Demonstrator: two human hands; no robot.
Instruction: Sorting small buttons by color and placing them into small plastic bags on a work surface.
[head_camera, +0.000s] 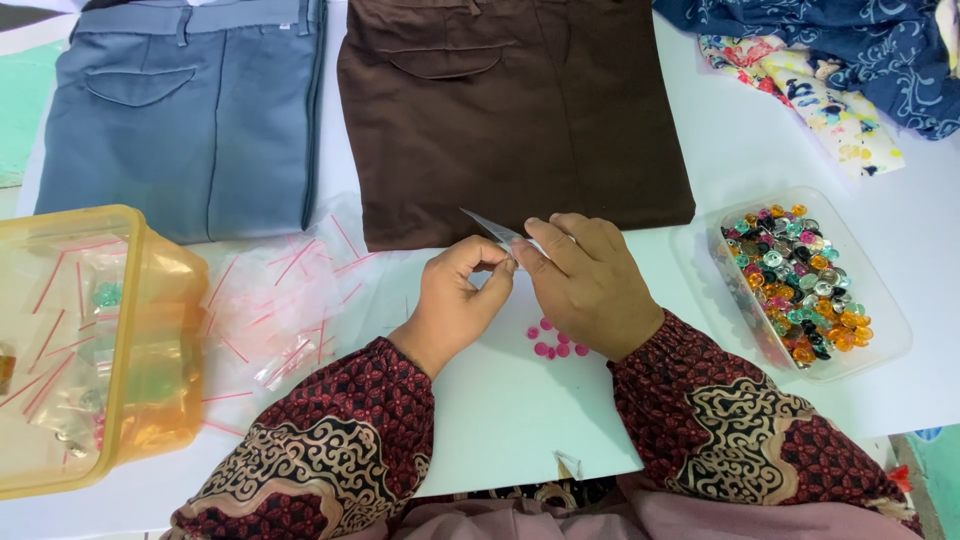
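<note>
A small clear plastic bag (492, 231) is held above the middle of the white table (520, 400), just below the lower edge of the folded brown trousers (510, 110). Its long axis runs from about ten o'clock to four o'clock, with the free corner pointing up toward ten o'clock and the other end hidden between the fingers.

A small cluster of pink buttons (556, 343) lies on the table just below the hands, partly covered by the right wrist. At three o'clock a clear rectangular container (890, 330) is filled with mixed coloured buttons (805, 295). At nine o'clock a loose pile of empty clear bags with red seal strips (275, 300) is spread on the table, and beyond it a yellow translucent tub (150, 330) is seen with more such bags inside. Folded grey-blue trousers (190, 100) lie at eleven o'clock, and patterned fabrics (840, 60) at one o'clock. Nothing stands between the hands and the buttons.

The left hand (455, 300) is curled, with thumb and fingertips pinched on the lower end of the bag. The right hand (590, 285) is likewise closed, its fingers bent over and gripping the same bag from the right side. The two hands are touching at the fingertips.
</note>
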